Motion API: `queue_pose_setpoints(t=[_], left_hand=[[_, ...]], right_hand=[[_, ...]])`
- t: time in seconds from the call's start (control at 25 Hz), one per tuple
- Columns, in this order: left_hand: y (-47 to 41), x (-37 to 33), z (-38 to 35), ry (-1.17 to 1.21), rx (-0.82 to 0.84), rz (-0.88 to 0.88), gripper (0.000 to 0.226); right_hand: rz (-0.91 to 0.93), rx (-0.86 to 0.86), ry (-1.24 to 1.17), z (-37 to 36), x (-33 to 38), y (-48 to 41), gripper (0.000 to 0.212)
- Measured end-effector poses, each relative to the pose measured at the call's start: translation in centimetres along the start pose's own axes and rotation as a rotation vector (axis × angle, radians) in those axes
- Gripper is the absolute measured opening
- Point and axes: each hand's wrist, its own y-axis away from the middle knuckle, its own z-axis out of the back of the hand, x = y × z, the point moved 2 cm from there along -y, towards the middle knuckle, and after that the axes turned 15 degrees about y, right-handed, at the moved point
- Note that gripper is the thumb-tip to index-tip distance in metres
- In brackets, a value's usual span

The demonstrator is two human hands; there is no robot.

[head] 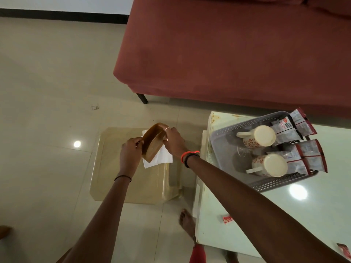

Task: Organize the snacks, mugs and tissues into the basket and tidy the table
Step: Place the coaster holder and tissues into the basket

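Note:
Both hands hold a brown paper bag [152,142] over a low translucent side table [114,179]. My left hand [131,151] grips the bag's left edge and my right hand [173,140] grips its right edge, so the mouth is spread. White tissue [161,158] lies under and behind the bag. On the white table [237,221] to the right stands a grey perforated basket [226,143]. It holds two white mugs with red patterns [258,138] [269,165] lying on their sides and several red-edged snack packets [311,156].
A red sofa [228,54] stands behind both tables. Two small red wrappers [227,219] [344,251] lie on the white table near its front. A bare foot [187,223] stands on the tiled floor between the tables.

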Motion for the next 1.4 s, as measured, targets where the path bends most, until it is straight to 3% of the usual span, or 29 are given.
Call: queue_pose_setpoints(t=[0.16, 0.4, 0.6, 0.68, 0.8, 0.88, 1.0, 1.08, 1.24, 1.4], left_hand=[[0.7, -2.9, 0.4, -0.058, 0.036, -0.155, 0.025], [1.8, -8.4, -3.3, -0.075, 0.3, -0.38, 0.026], [3.4, -12.9, -9.4, -0.013, 0.551, -0.438, 0.025], [4.1, -14.7, -12.0, -0.017, 0.678, -0.45, 0.026], [4.8, -16.7, -15.5, -0.089, 0.907, -0.453, 0.055], [5.0, -17.4, -17.6, -0.325, 0.995, -0.612, 0.072], [4.7, -18.1, -20.6, -0.595, 1.017, -0.901, 0.052], [4.6, -18.2, -22.4, -0.657, 1.023, -0.995, 0.045], [4.4, -17.3, -25.1, -0.721, 1.058, -1.066, 0.046], [3.9, -16.3, -26.4, -0.748, 1.058, -1.071, 0.048]], right_hand=[[-0.011, -0.109, -0.054, 2.9, -1.8, 2.3, 0.074], [-0.02, -0.143, 0.146, 6.6, -8.3, 7.5, 0.055], [-0.088, -0.19, 0.273, 8.1, -14.9, 12.3, 0.036], [-0.185, -0.199, 0.168, 8.1, -17.2, 14.1, 0.037], [-0.352, -0.251, -0.029, 7.8, -19.8, 16.5, 0.04], [-0.437, -0.264, -0.113, 6.8, -21.1, 17.6, 0.035], [-0.508, -0.272, -0.22, 5.1, -22.1, 18.6, 0.031], [-0.532, -0.254, -0.271, 3.8, -22.3, 18.8, 0.035], [-0.571, -0.204, -0.31, 1.9, -22.6, 18.4, 0.057], [-0.591, -0.14, -0.159, 1.2, -22.9, 17.5, 0.057]])
